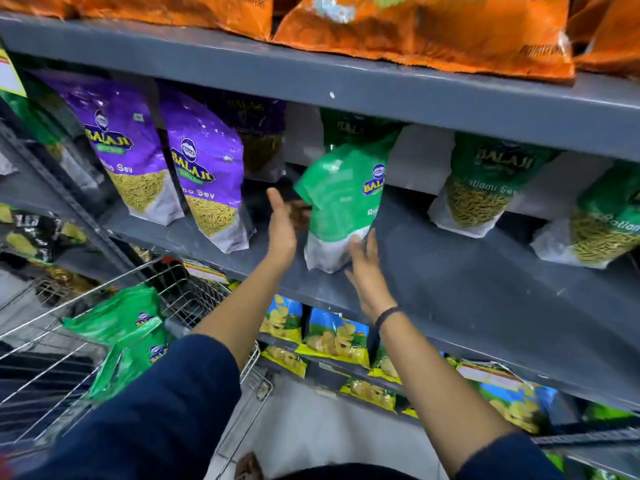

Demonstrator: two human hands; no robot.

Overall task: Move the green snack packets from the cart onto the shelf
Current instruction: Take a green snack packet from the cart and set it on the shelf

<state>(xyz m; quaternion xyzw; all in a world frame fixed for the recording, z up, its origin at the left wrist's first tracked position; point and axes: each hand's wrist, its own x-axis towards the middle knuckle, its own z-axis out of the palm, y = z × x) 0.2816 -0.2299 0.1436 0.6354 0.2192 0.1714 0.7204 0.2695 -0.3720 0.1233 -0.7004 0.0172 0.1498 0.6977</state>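
Note:
A green snack packet [341,199] stands upright near the front of the grey middle shelf [467,282]. My left hand [282,225] is beside its left edge with the fingers spread, and whether it touches is blurred. My right hand [367,268] lies against its lower right corner, fingers apart. Another green packet [349,128] stands behind it. Two more green packets [485,181] [606,220] stand further right on the same shelf. In the wire cart [194,289] at lower left lie more green packets [121,315] [135,362].
Purple snack packets [204,171] stand on the left of the same shelf. Orange bags [415,26] fill the shelf above. Blue and yellow chip bags [332,336] sit on the shelf below. Bare shelf lies between the green packets.

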